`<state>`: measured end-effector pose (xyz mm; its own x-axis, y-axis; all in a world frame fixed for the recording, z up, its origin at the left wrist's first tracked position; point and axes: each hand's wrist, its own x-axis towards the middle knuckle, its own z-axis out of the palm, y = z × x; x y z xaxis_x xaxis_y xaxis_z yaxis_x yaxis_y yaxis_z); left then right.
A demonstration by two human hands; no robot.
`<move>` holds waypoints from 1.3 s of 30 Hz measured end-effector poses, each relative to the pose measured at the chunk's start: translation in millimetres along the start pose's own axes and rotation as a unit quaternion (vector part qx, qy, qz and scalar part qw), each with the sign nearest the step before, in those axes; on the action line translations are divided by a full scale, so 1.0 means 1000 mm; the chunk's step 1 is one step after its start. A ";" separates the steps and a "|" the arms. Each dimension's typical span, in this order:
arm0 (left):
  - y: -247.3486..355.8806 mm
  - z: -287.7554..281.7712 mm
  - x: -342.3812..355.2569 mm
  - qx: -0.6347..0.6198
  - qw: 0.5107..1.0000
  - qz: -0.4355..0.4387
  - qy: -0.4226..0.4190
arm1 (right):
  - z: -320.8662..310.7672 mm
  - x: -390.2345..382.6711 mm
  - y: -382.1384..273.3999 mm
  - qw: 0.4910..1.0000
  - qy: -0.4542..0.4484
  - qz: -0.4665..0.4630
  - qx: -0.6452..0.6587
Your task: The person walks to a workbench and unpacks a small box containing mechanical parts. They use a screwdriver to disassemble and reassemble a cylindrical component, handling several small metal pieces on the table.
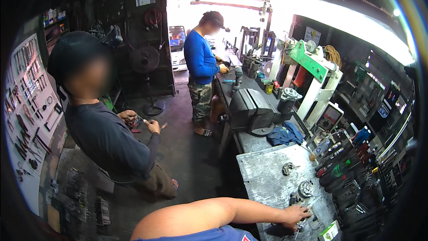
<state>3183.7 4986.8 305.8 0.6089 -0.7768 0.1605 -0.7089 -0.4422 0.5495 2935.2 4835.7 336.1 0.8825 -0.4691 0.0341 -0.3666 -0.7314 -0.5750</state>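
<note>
My bare left arm crosses the lower edge, and my left hand (296,216) is over the near part of a metal-topped workbench (263,169). Its fingers are spread among small loose parts, and I make out nothing held in them. A thin rod (297,234) shows just below the thumb. Beyond the hand are a small black block (294,199) and a round silver machine part (306,189). A second, smaller round metal part (288,168) sits farther back. A green-and-white box (329,231) stands to the right of the hand. My right hand is not in view.
A dark blue cloth (285,134), a big bench vise (252,109) and a green-and-white press (307,60) lie beyond. Screwdrivers and wrenches (356,196) line the right side. One co-worker (107,138) stands left holding something small; another in blue (199,58) works at the far bench.
</note>
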 end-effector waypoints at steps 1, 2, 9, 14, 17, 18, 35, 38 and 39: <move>0.001 0.000 -0.001 -0.004 1.000 0.000 0.003 | 0.000 0.000 -0.002 1.000 -0.012 0.010 -0.008; 0.002 0.001 -0.002 0.000 1.000 -0.001 0.015 | 0.001 0.001 -0.004 0.999 -0.014 0.028 -0.018; -0.005 -0.006 -0.001 -0.048 0.999 0.009 0.013 | 0.008 0.004 -0.003 0.993 0.073 0.085 0.024; -0.001 -0.018 0.002 0.015 1.000 0.008 -0.017 | 0.009 -0.009 -0.003 0.984 0.020 0.147 0.100; 0.007 -0.026 0.000 0.012 1.000 0.018 -0.020 | 0.007 -0.009 -0.006 0.984 0.061 0.111 0.128; 0.009 -0.028 0.001 0.011 0.999 0.022 -0.026 | 0.005 -0.010 -0.007 0.987 0.062 0.103 0.103; 0.010 -0.031 0.002 0.011 0.999 0.030 -0.043 | 0.003 -0.012 -0.010 0.968 0.018 0.182 0.172; 0.008 -0.030 0.002 0.013 0.999 0.028 -0.044 | 0.005 -0.012 -0.008 0.975 0.057 0.139 0.162; 0.008 -0.030 0.002 0.020 0.998 0.029 -0.045 | 0.005 -0.012 -0.007 0.981 0.067 0.127 0.129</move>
<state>3189.7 4995.5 334.9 0.5325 -0.8385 0.1159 -0.7570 -0.4104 0.5084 2928.9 4849.1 335.8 0.7194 -0.6934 -0.0406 -0.4680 -0.4407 -0.7660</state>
